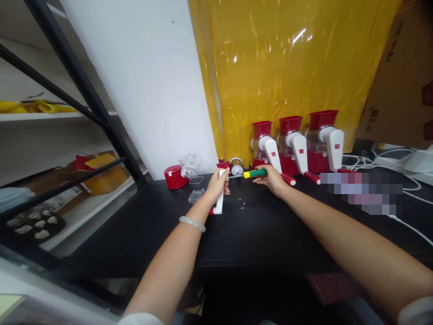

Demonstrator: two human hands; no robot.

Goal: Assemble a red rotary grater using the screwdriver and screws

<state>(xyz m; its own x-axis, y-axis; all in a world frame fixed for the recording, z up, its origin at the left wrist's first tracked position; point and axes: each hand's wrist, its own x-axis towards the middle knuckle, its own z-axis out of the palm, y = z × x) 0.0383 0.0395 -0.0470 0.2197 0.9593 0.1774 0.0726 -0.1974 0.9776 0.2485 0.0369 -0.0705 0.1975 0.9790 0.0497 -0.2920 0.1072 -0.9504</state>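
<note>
My left hand [218, 184] is closed around a white crank handle [219, 204] with a red grip at its lower end. In my right hand [269, 179] is a green and yellow screwdriver [256, 173], held level and pointing left toward the crank. Just behind, between the hands, lies a metal grater drum [237, 166] with a white hub. A small red part [223, 165] shows beyond my left fingers. Several tiny light pieces [242, 204], perhaps screws, lie on the black table [237, 243].
Three assembled red-and-white rotary graters [295, 146] stand at the back right. A red base [176, 177], a clear housing [190, 162] and a clear plate [196, 195] lie at the left. White cables [412, 180] run along the right. A black-framed shelf [101, 122] stands left.
</note>
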